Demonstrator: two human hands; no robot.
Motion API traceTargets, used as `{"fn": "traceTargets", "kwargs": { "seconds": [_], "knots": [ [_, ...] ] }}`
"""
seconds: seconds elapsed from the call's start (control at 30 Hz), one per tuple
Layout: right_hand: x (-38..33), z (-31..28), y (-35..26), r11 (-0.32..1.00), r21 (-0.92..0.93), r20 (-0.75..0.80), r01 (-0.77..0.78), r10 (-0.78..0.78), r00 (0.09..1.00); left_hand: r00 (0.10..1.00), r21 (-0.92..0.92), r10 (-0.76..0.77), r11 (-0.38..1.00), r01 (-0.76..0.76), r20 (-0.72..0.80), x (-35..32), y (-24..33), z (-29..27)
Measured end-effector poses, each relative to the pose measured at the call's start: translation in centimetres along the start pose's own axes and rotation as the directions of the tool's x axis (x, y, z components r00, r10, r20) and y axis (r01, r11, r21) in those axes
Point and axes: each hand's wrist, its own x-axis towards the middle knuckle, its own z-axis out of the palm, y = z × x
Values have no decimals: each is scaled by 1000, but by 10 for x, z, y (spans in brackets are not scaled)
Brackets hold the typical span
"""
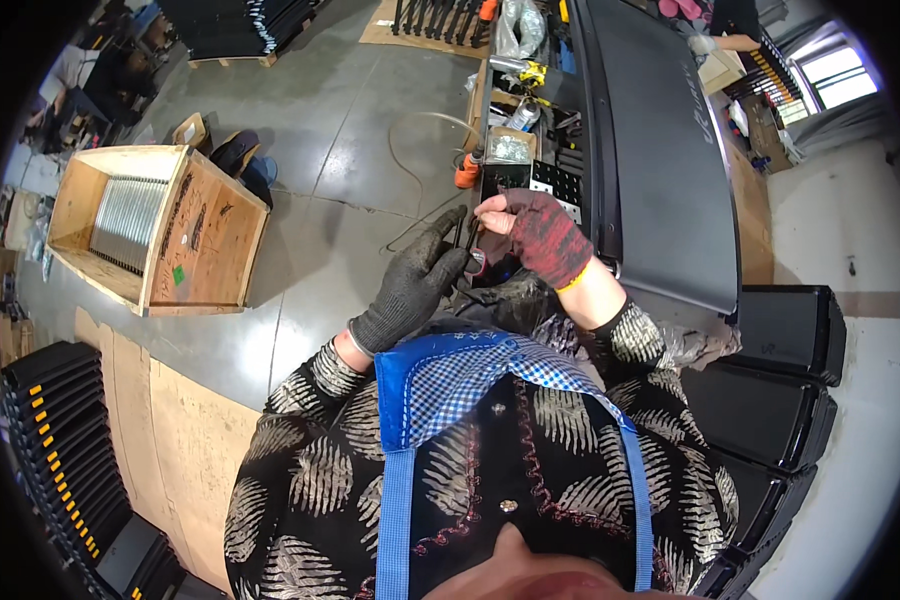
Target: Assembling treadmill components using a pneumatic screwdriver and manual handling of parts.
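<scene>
Blue apron, small dark part pinched between left hand, right hand

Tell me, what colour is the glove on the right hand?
Red and black speckled, fingerless: right glove, head view.

The small dark part pinched between the left hand and the right hand is mostly covered by the gloved fingers, so its shape cannot be made out. The contents of the small box on the table are too small to be told. The stacked black panels are cut off at the lower left rim.
</scene>
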Motion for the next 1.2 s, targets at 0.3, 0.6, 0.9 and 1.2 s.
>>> {"fn": "traceTargets", "kwargs": {
  "seconds": [0.3, 0.6, 0.9, 1.2],
  "knots": [
    [-37, 11, 20, 993, -62, -118, 105, -112, 987, 997, -6, -46, 999, 46, 68, -11, -6, 13],
    [-39, 22, 36, 452, -703, 10, 549, -765, 643, 979, -300, -124, 939, 169, 161, -16, 8, 14],
    [-39, 26, 28, 212, -830, 243, 516, -695, 677, 993, -270, -72, 958, 94, 88, -15, 9, 9],
    [-38, 29, 16, 855, -406, -209, 324, -431, 878, 990, -117, -45, 991, 60, 132, -17, 14, 6]
  ]
}}
